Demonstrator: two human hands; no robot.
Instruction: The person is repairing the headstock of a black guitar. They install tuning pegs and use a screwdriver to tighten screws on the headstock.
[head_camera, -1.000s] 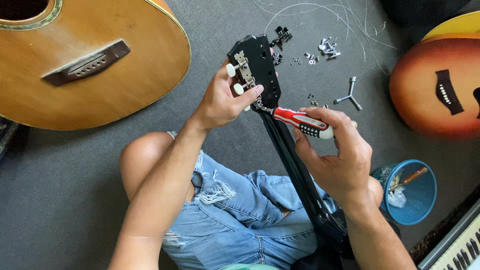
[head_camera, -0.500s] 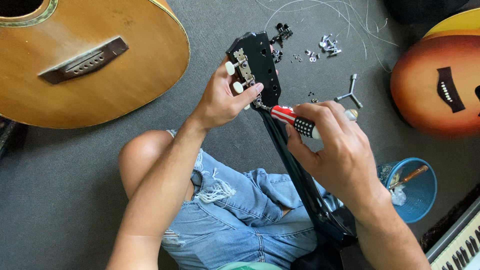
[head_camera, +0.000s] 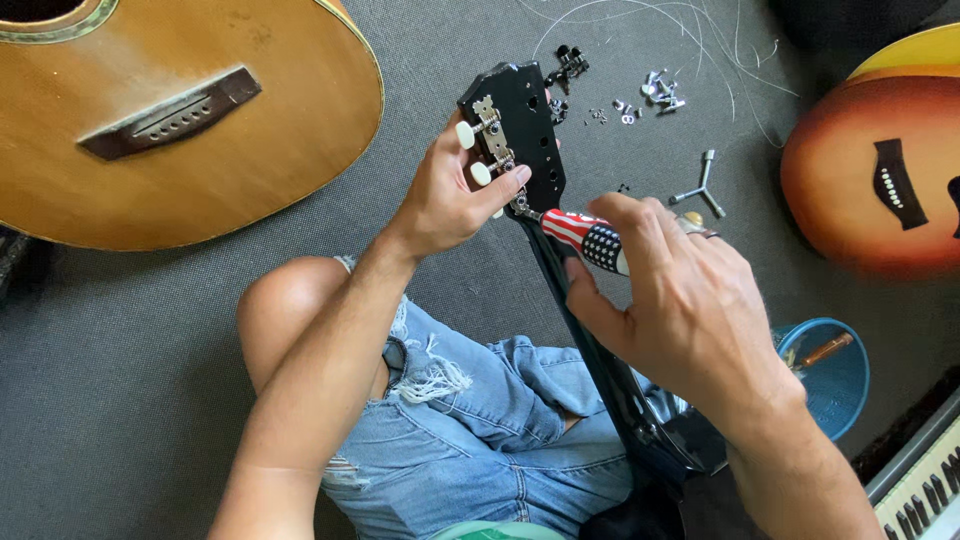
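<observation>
Screwdriver (head_camera: 585, 238) at black headstock (head_camera: 525, 125)

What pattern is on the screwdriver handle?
Red and white stripes with white stars on dark blue, on the screwdriver; the head view shows it.

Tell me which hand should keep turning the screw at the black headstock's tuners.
Right. The right hand already holds the screwdriver, its tip at the tuners; the left hand is busy steadying the black headstock.

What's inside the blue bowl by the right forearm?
In the blue bowl a wooden-handled tool leans against the rim. The right hand and wrist cover the bowl's left part, so anything there stays hidden.
</observation>
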